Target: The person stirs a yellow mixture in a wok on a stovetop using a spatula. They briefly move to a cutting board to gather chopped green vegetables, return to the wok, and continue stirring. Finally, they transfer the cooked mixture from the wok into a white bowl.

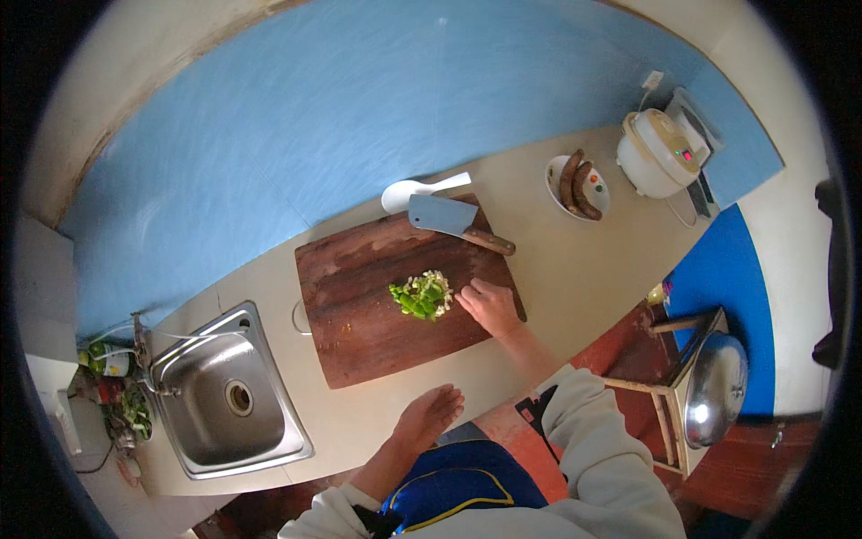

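Greens [420,296] lie mid-way across the board [355,292]; toward its right edge the right hand [489,307] curls its fingers, any pinch unclear. Off its near edge, the left hand [431,416] has fingers together. The cleaver [442,215] overhangs its right edge; a right-hand bump could dislodge it.

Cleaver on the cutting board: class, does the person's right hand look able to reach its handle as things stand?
Probably yes: the wooden handle lies just beyond the right hand, with only bare cutting board between them.
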`<state>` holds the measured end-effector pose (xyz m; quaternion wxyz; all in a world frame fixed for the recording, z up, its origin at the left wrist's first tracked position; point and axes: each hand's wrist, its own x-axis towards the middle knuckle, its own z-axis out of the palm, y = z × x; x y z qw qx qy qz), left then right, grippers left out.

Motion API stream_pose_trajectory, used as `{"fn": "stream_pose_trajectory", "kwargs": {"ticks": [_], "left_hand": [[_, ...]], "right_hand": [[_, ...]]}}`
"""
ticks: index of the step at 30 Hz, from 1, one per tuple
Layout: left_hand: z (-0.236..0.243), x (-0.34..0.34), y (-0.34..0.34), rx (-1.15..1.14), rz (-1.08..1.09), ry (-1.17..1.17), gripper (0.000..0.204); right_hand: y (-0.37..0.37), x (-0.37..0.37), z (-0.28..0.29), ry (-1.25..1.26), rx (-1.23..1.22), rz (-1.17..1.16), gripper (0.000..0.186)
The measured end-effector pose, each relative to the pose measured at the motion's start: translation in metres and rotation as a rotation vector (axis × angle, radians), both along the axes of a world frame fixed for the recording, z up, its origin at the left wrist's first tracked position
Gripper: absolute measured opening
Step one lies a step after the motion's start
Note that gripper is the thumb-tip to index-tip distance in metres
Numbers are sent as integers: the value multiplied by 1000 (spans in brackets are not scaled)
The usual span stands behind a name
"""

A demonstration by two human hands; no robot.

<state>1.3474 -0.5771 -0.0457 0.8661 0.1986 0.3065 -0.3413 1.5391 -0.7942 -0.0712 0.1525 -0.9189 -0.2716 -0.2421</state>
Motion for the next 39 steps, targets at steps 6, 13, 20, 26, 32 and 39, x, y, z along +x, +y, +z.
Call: {"fn": "stream_pose_trajectory", "kwargs": {"ticks": [6, 13, 20, 26, 32, 39], "left_hand": [[-2, 29, -24, -37, 12, -53, 45], [-26, 60, -24, -445, 122, -262, 54], [10, 29, 32, -617, 291, -326, 97], [27, -12, 110, -520, 503, -410, 48], [52, -52, 171, -767, 613, -456, 40], [48, -52, 191, -779, 598, -593, 33]], "right_hand": [[-4, 8, 5, 22, 11, 78, 32], [48, -59, 42, 200, 299, 309, 33], [138, -117, 72, 166, 250, 595, 22], [226, -138, 105, 93, 297, 939, 27], [286, -178, 130, 73, 455, 959, 20], [320, -211, 135, 464, 940, 621, 21]]}}
